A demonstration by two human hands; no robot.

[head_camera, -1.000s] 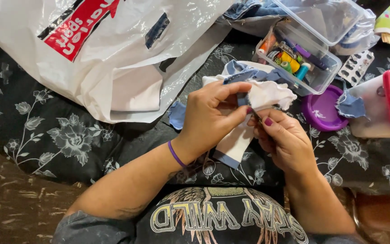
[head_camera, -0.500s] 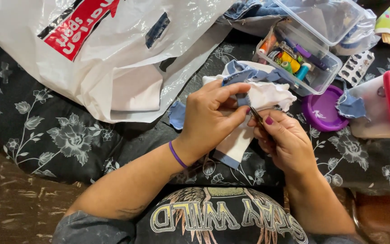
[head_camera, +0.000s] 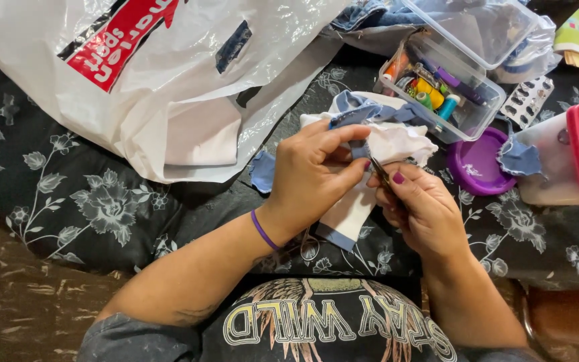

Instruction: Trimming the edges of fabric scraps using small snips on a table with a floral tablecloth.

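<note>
**White and blue cloth pinched between two hands, a thin tool at its edge**

White fabric with a blue denim border, the cloth piece (head_camera: 370,154), is held above the dark flowered bedspread (head_camera: 82,201), in the middle of the view. The left hand (head_camera: 313,174) is closed around its upper part: the thumb and the forefinger are pinched on the blue edge, and the rest of the cloth hangs down below the palm, its long axis running from upper right to lower left. The right hand (head_camera: 420,208) is placed just to the right of this pinch, slightly lower, and its grip is clenched on a thin dark tool (head_camera: 380,175), possibly a seam ripper or small scissors; the view is too poor to tell which. The tip of the tool is pointed up and to the left, toward the pinched edge, and appears to touch it. So the working spot lies up-left of the right grip and directly under the left fingertips.

Behind the hands a clear plastic box (head_camera: 467,124) with thread spools is seen, a purple lid (head_camera: 477,164) beside it, and a large white plastic bag (head_camera: 169,80) to the left.
</note>
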